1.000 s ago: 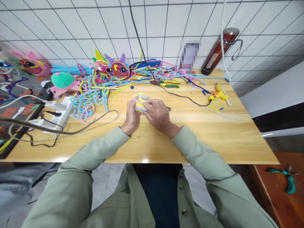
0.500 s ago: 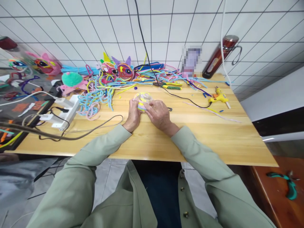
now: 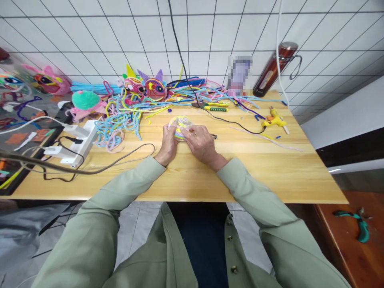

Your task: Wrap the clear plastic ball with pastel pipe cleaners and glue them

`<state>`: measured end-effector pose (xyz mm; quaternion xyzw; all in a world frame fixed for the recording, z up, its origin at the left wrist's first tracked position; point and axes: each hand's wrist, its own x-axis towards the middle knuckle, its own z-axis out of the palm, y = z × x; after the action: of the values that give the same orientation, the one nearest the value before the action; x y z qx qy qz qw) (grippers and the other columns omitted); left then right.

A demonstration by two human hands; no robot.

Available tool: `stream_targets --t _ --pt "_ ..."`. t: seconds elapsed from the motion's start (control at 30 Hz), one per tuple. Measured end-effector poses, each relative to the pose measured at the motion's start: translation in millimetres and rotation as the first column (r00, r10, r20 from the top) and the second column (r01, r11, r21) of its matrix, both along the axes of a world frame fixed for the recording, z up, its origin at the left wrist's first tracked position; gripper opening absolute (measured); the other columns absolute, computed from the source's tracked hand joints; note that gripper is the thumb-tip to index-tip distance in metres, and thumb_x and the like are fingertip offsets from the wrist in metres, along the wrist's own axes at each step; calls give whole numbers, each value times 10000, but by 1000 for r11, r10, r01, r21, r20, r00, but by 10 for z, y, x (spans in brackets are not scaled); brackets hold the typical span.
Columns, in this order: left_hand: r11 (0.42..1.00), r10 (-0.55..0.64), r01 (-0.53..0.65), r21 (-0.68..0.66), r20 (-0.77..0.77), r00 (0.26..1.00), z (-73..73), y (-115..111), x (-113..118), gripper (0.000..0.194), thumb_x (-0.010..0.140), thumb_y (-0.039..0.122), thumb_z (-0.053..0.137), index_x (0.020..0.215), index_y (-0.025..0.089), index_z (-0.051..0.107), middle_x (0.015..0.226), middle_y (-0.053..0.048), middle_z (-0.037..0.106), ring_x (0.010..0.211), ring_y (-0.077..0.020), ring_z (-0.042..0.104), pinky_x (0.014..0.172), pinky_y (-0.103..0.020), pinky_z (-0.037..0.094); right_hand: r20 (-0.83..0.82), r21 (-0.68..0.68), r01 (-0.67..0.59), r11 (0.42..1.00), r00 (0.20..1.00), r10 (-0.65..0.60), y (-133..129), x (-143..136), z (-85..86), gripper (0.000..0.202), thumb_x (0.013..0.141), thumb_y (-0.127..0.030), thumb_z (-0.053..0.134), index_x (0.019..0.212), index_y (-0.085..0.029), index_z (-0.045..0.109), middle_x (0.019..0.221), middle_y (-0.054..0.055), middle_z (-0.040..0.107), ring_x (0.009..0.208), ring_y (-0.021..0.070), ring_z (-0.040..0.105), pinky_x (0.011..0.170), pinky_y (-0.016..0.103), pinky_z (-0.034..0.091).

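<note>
Between my hands is a small round pipe-cleaner piece (image 3: 180, 123), with yellow, white and pale pink or lilac bands. My left hand (image 3: 168, 144) curls round its left side, the thumb lying along its edge. From the right, my right hand (image 3: 200, 143) bends over it, and its fingertips press on the lower right part. My fingers hide the lower edge of the piece. Just right of my right hand lies a small dark ring-like thing (image 3: 213, 136), partly hidden.
Behind my hands are loose pipe cleaners (image 3: 126, 116), green-and-yellow pliers (image 3: 214, 107) and animal figures (image 3: 156, 89). A yellow glue gun (image 3: 274, 120) and a leaning red flask (image 3: 274, 70) are at the right. To the left, a power strip (image 3: 79, 144) trails cables.
The view has shifted slightly, so the table things appear a little further left. Both hands keep their hold, and the round piece shows slightly more of its upper face.
</note>
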<state>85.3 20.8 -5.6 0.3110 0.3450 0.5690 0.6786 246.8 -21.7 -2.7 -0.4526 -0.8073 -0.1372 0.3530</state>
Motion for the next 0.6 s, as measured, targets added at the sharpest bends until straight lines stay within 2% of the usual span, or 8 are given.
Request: stream_targets --t 0.13,0.27,0.5,0.6 --pt "985 87 -83 148 -17 996 -27 -17 35 442 930 508 872 1138 272 562 1168 -2 729 1155 -202 748 1022 -329 591 1 -38 1 999 1000 -1 1 26 2 405 1149 -265 568 1515 -283 740 1262 156 729 1182 285 643 1066 455 585" --pt "981 111 -101 166 -50 993 -69 -25 59 541 883 574 906 1163 285 544 1176 -1 727 1157 -222 745 1017 -349 598 33 4 24 1000 999 -24 -12 58 -9 412 1154 -271 565 1531 -264 730 1221 155 724 1155 273 645 1053 437 586" --pt "971 169 -157 178 -52 984 -188 7 68 533 869 488 923 1225 299 575 1268 -11 733 1236 -212 732 1044 -298 595 35 78 33 996 999 -36 5 114 -87 433 1139 -218 590 1544 -306 716 1159 127 717 1112 247 663 1014 402 597" --pt "973 161 -150 177 -47 986 -190 2 57 542 872 486 919 1242 300 571 1282 -14 735 1230 -212 737 1039 -305 601 24 151 11 988 1000 -15 17 107 -112 439 1135 -199 601 1547 -306 707 1156 117 718 1116 235 669 1024 386 595"
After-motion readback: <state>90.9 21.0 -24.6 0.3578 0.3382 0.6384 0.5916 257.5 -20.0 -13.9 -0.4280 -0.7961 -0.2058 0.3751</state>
